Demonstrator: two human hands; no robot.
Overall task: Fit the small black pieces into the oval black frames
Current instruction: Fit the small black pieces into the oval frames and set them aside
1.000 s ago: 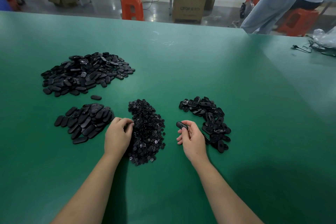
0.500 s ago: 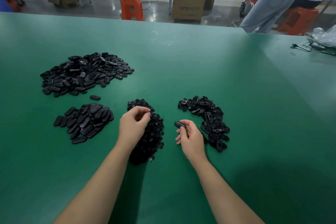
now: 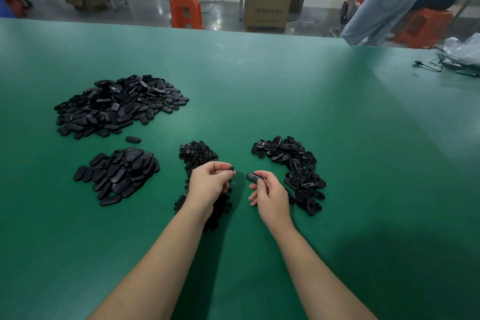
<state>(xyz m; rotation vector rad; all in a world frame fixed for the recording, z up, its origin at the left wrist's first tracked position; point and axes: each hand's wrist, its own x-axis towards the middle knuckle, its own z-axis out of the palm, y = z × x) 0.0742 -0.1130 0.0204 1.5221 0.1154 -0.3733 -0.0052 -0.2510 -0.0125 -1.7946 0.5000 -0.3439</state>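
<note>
While both forearms reach forward over the green table (image 3: 285, 101), we see the left hand (image 3: 207, 184) raised just above the near part of the pile of small pieces (image 3: 197, 156), its wrist bent and its knuckles turned up. Its thumb and forefinger are curled together and pinch one small black piece (image 3: 231, 169) at their tips; the other fingers are tucked under the palm. The right hand (image 3: 270, 195) sits just beside it, palm turned inward, with thumb and forefinger closed on one end of an oval black frame (image 3: 253, 177), whose free end points toward the left hand. The small piece and the frame are near each other but apart, with a gap of table showing between them.

To the right of that hand lies a loose heap of oval frames (image 3: 293, 163), many showing what looks like an open hollow side, though we cannot be sure at this range. To the left lie a flatter heap of smooth ovals (image 3: 117, 174), a single oval (image 3: 133, 139) by itself, and beyond them a larger heap (image 3: 117, 106).
</note>
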